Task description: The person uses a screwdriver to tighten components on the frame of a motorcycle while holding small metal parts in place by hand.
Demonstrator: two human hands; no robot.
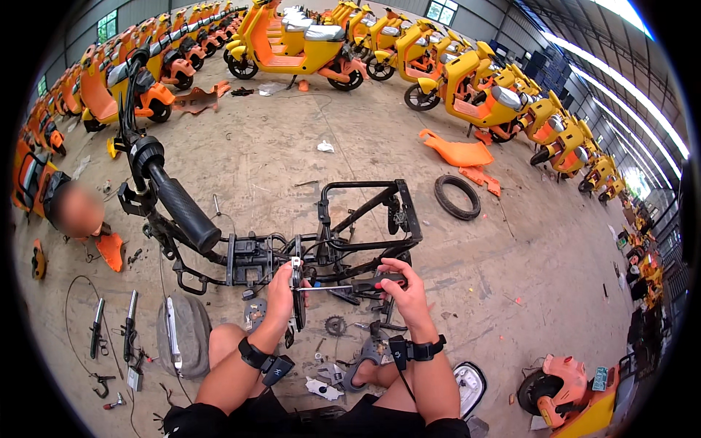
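Note:
My left hand (279,301) holds a narrow dark part (298,310) upright, with a small pale piece at its top; I cannot make out its exact kind. In my right hand (410,299) is a screwdriver (366,285) with a dark, red-marked handle. Its thin metal shaft points left, and the tip meets or nearly meets the dark part. Just beyond both hands lies a stripped black scooter frame (252,264). Its handlebar, with a ribbed black grip (186,212), rises on the left.
Fork tubes (130,328) and a grey cushion-like object (191,343) lie at left. Near my feet are a toothed sprocket (335,325) and a white plate (323,388). A tire (458,197) and an orange panel (456,151) lie beyond. Yellow-orange scooters (292,47) line the back.

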